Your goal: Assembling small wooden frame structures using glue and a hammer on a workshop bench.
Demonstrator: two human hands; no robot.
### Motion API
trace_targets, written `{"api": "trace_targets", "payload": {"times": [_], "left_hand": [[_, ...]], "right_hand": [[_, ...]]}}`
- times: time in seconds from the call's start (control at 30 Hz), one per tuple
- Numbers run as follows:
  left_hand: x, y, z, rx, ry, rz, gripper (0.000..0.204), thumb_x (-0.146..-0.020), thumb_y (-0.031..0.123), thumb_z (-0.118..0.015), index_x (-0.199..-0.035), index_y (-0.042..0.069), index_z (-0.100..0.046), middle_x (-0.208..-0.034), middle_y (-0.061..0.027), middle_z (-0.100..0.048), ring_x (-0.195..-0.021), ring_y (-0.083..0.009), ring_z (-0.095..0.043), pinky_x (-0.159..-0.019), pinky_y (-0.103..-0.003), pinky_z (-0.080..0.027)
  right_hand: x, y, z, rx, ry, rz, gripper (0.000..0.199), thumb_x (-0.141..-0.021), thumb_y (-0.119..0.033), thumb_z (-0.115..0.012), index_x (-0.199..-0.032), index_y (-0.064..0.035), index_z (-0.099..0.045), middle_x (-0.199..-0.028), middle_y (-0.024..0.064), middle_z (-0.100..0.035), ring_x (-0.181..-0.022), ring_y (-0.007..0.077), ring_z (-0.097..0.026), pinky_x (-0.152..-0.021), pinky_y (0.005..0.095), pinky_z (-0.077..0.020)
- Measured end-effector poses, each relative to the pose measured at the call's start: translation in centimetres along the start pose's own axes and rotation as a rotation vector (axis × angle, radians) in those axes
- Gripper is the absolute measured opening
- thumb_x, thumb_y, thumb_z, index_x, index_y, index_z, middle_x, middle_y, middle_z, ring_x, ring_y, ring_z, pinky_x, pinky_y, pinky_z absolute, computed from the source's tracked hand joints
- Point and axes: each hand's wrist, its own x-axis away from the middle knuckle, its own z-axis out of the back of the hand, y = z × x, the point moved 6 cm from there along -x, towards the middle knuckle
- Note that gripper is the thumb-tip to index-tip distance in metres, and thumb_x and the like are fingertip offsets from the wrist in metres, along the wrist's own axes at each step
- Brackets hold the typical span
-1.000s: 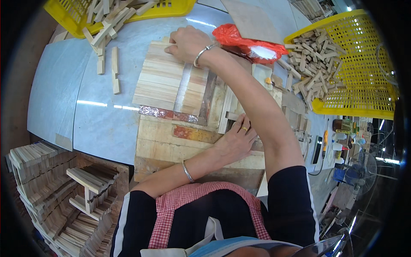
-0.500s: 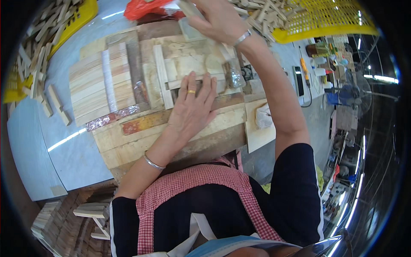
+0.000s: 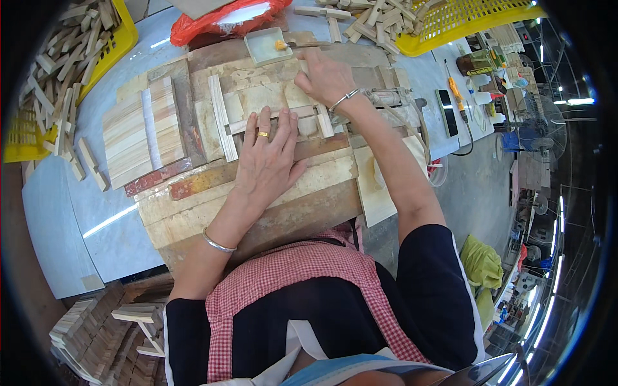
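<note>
My left hand lies with its fingers stretched out over a short wooden crosspiece, pressing it on the work board. One end of the crosspiece meets a longer upright wooden strip. At its other end stands a second wooden strip, whose far part my right hand grips in curled fingers. Beyond that hand sits a shallow clear tray with a small yellowish piece at its corner. A metal cylinder fixture lies beside my right wrist.
Flat striped wood panels lie at the left of the board. Yellow baskets and piles of wooden sticks stand at the far side. A red plastic bag is behind the tray. A phone and screwdriver lie right.
My right hand has come back from the far side toward me, and a second strip now stands at the crosspiece's right end. My left hand stays on the crosspiece; the view has shifted slightly.
</note>
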Motion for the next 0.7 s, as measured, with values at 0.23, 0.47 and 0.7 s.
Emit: {"api": "trace_targets", "payload": {"times": [0.23, 0.47, 0.7], "left_hand": [[-0.1, 0.2, 0.3, -0.022, -0.010, -0.013, 0.077, -0.080, 0.041, -0.064, -0.138, -0.004, -0.038, -0.136, -0.0181, -0.045, -0.126, -0.0329, -0.042, -0.109, -0.049, -0.028], [-0.2, 0.5, 0.4, -0.061, -0.023, -0.015, 0.076, -0.082, 0.042, -0.062, -0.138, -0.004, -0.038, -0.136, -0.0180, -0.045, -0.126, -0.0319, -0.043, -0.109, -0.048, -0.029], [-0.5, 1.0, 0.6, -0.051, -0.030, 0.008, 0.072, -0.083, 0.045, -0.060, -0.139, 0.004, -0.040, -0.134, -0.0192, -0.046, -0.125, -0.0338, -0.043, -0.108, -0.051, -0.029]], "right_hand": [[-0.1, -0.1, -0.2, -0.050, -0.019, -0.030, 0.035, -0.082, -0.031, -0.055, -0.109, -0.0091, -0.058, -0.100, 0.0123, -0.067, -0.085, 0.0304, -0.066, -0.074, 0.0452, -0.0513], [-0.4, -0.4, -1.6, 0.014, -0.028, -0.009, 0.034, -0.082, -0.030, -0.056, -0.104, -0.0042, -0.055, -0.095, 0.0137, -0.066, -0.086, 0.0275, -0.065, -0.079, 0.0424, -0.0450], [-0.3, -0.4, -2.0, 0.085, 0.016, -0.015, 0.030, -0.082, -0.027, -0.056, -0.105, -0.0083, -0.057, -0.086, 0.0115, -0.067, -0.079, 0.0256, -0.065, -0.075, 0.0403, -0.0432]]}}
